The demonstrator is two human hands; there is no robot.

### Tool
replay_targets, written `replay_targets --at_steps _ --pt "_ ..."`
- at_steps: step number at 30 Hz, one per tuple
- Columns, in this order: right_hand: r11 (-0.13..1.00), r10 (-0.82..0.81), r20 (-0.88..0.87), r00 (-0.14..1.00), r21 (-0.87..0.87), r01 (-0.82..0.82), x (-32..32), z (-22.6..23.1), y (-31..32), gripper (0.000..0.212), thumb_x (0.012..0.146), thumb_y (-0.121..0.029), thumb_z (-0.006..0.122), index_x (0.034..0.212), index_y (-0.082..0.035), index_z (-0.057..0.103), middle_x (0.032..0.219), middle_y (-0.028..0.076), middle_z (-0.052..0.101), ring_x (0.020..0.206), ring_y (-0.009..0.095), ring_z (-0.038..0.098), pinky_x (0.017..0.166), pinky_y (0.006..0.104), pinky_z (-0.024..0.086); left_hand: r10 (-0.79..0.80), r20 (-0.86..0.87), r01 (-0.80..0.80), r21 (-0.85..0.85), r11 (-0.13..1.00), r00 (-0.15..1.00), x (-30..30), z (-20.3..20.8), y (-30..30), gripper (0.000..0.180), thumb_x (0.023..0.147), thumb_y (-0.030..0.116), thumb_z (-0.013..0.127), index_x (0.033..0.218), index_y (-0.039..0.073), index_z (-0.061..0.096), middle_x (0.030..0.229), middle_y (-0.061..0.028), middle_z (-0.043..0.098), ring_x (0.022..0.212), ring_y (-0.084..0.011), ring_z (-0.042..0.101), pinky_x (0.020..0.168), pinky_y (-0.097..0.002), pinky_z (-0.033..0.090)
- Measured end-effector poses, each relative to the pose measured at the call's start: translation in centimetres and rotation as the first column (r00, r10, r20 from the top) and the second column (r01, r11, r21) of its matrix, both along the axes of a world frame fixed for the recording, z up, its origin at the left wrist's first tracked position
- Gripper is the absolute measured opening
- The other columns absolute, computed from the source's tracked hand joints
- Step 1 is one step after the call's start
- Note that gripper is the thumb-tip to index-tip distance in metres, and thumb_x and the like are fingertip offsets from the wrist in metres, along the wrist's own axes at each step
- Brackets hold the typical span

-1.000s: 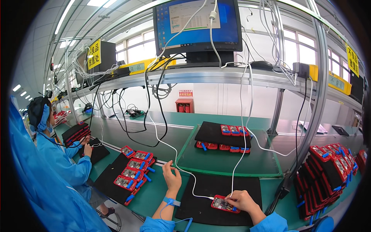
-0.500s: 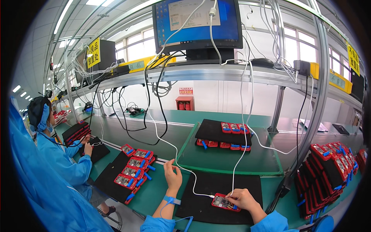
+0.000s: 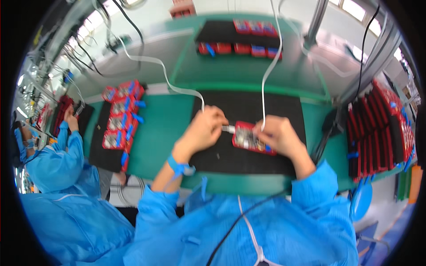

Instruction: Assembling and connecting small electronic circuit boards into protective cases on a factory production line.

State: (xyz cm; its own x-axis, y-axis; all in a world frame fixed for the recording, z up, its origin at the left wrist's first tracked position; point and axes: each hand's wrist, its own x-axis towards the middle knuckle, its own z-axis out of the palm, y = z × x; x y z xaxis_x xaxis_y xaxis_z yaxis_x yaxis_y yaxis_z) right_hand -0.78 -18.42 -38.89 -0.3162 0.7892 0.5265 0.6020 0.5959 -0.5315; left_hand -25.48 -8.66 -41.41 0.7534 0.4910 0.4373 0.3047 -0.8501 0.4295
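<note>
Head view, centre of frame: a red-framed circuit board (image 3: 245, 138) lay on a black mat (image 3: 208, 159), its right end slightly lower in the frame than its left. The left hand (image 3: 205, 127) was pinched nearly closed, thumb and fingers on a white plug (image 3: 229, 129) at the board's left end. The right hand (image 3: 280, 136) lay over the board's right end, fingers curled and drawn together on the lower end of a white cable (image 3: 264, 91); exact contact at the fingertips was blurred. A blue wrist strap (image 3: 179, 167) was worn on the left wrist. Left of frame, other red-framed boards (image 3: 117, 122) with blue tabs formed a column on dark sheeting. Upper centre, further boards (image 3: 255, 27) sat on a black sheet (image 3: 217, 33). Right of frame stood a red-and-black stack (image 3: 372, 128). Far left, a co-worker's hand (image 3: 71, 120) was visible.
</note>
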Motion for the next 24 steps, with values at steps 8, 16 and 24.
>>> replay_targets --at_steps 8,16,24 --pt "0.997 -0.051 -0.03 0.998 -0.06 0.049 0.2 -1.4 -0.7 0.009 0.075 -0.001 0.072 0.083 -0.002 0.069 0.081 0.009 0.068 0.073 0.022 0.067 0.062 0.0303 0.053 -0.022 -0.058 0.008 -0.219 0.976 0.998 0.7 -0.4 -1.6 0.019 0.079 0.002 0.066 0.098 0.003 0.063 0.09 -0.0087 0.054 0.088 -0.0271 0.056 0.075 -0.0362 0.046" --pt "0.926 -0.3 -0.484 0.822 -0.356 0.128 -0.5 -2.4 -0.6 0.009 0.082 -0.006 0.07 0.085 0.002 0.07 0.081 0.006 0.069 0.063 0.007 0.062 0.058 0.0215 0.048 -0.146 -0.126 0.114 -0.234 0.966 0.981 1.5 -0.2 -0.5 0.018 0.084 0.01 0.065 0.101 0.006 0.061 0.084 -0.0132 0.062 0.071 -0.0303 0.062 0.063 -0.0356 0.049" --pt "0.837 -0.524 -0.721 0.454 -0.535 0.116 -0.4 -2.6 -0.2 0.015 0.086 -0.01 0.069 0.085 0.005 0.069 0.078 0.004 0.066 0.063 0.008 0.062 0.057 0.0202 0.051 -0.26 -0.12 0.207 -0.335 0.919 0.958 0.6 0.1 0.3 0.019 0.084 0.02 0.068 0.101 0.012 0.066 0.061 -0.0137 0.061 0.053 -0.0315 0.061 0.049 -0.0379 0.048"
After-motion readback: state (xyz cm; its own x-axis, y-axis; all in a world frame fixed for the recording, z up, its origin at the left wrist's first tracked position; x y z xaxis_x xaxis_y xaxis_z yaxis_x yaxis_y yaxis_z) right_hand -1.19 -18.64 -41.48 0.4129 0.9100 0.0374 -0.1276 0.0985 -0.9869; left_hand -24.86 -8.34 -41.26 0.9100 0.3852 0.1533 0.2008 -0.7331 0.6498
